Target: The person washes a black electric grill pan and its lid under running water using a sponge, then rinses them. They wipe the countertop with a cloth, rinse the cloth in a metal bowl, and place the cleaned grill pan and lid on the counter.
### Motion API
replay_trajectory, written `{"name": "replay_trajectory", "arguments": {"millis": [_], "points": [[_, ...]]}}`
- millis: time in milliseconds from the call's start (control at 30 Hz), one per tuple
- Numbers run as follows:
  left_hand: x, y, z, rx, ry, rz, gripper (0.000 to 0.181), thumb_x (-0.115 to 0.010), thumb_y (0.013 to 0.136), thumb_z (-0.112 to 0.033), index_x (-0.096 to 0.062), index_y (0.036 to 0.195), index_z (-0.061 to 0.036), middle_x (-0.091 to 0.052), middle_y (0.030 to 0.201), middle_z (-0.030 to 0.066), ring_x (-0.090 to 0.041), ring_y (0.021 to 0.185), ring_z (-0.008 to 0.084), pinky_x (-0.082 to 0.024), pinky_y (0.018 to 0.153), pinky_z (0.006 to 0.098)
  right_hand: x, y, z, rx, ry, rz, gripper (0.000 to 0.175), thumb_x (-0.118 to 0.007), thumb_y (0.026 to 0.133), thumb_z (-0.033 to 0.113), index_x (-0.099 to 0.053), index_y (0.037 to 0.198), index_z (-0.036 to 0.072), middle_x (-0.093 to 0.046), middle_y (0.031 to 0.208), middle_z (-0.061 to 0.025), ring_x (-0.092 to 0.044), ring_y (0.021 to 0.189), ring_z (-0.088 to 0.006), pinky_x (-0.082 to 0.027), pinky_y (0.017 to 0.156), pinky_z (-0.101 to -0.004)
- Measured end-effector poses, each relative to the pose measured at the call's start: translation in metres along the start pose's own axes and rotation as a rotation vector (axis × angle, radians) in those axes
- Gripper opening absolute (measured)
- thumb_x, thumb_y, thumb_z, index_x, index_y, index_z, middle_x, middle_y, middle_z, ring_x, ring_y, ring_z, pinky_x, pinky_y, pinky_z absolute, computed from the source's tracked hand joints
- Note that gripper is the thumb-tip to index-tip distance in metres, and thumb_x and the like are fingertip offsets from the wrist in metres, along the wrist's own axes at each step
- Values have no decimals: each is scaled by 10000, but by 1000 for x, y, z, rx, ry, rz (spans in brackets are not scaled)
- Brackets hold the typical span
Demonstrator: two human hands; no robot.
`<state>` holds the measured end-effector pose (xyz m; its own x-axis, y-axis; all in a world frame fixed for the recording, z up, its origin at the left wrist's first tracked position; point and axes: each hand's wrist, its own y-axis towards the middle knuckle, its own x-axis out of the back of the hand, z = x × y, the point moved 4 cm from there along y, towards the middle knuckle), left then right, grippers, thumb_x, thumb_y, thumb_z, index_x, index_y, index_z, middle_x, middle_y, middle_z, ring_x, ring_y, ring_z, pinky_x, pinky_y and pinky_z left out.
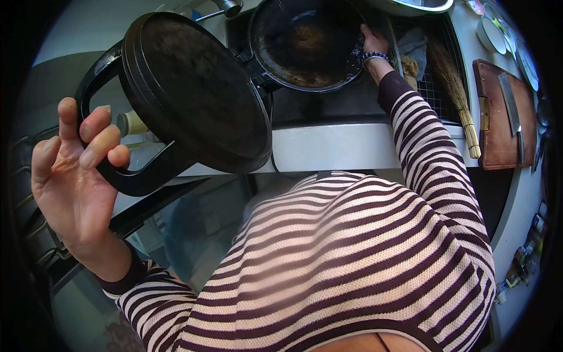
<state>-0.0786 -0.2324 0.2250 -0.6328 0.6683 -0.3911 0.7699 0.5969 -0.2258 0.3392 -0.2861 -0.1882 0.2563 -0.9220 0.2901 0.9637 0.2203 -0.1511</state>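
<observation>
A round, hinged electric griddle stands opened out over the sink, its dark lid (198, 92) swung to the left and its blackened pan (308, 39) on the right. My left hand (83, 163) has its fingers hooked through the lid's curved black handle (132, 180), palm turned up. At the pan's right rim is my right hand (374, 43), thumb on the edge and the other fingers hidden; beads and a bangle circle that wrist. Brown and pale residue marks the pan's inner surface.
The faucet (228, 6) is above the lid. Right of the pan, a straw brush (457, 97) and cloths (411, 57) lie on a wire rack. Farther right, a cleaver (509, 101) rests on a wooden cutting board (492, 145), near white bowls (490, 35).
</observation>
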Motion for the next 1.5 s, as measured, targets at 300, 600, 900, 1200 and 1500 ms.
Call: {"name": "replay_trajectory", "arguments": {"millis": [300, 600, 900, 1200, 1500], "points": [[-7, -5, 9, 6, 32, 15, 386, -472, 888, -192, -459, 1242, -39, -389, 951, 79, -410, 776, 143, -419, 803, 393, 2, -2, 19, 122, 38, -1, 419, -676, 750, 410, -685, 852, 4, -662, 803, -209, -640, 775, -352, -470, 720, -408], [4, 20, -15, 34, -74, 16, 366, -480, 874, -155, -461, 1212, -14, -410, 974, 95, -422, 771, 138, -428, 773, 361, 38, -12, 129, 518, -367, 86, 452, -583, 802, 407, -653, 845, -38, -618, 845, -287, -603, 855, -435, -474, 787, -451], [11, 81, -89, 10, -104, -35, 485, -452, 902, -66, -270, 1341, 26, -365, 1059, 154, -403, 757, 145, -424, 700, 279, 36, 34, 98, 509, -539, 514, 416, -494, 885, 266, -546, 1183, -20, -572, 1099, -300, -552, 1042, -412, -421, 919, -411], [19, 112, -72, 141, -314, -47, 490, -467, 861, -16, -301, 1319, 41, -350, 1015, 136, -423, 790, 167, -444, 777, 308, 50, 16, 111, 195, -744, 843, 400, -500, 881, 308, -567, 1072, -36, -623, 994, -210, -635, 892, -335, -530, 735, -421], [64, 94, -65, 71, -418, -71, 498, -442, 830, 1, -318, 1308, 71, -339, 966, 129, -396, 752, 144, -445, 601, 254, 96, -29, 205, 178, -821, 762, 391, -500, 901, 349, -580, 951, -31, -654, 805, -151, -674, 624, -260, -571, 497, -355]]}}
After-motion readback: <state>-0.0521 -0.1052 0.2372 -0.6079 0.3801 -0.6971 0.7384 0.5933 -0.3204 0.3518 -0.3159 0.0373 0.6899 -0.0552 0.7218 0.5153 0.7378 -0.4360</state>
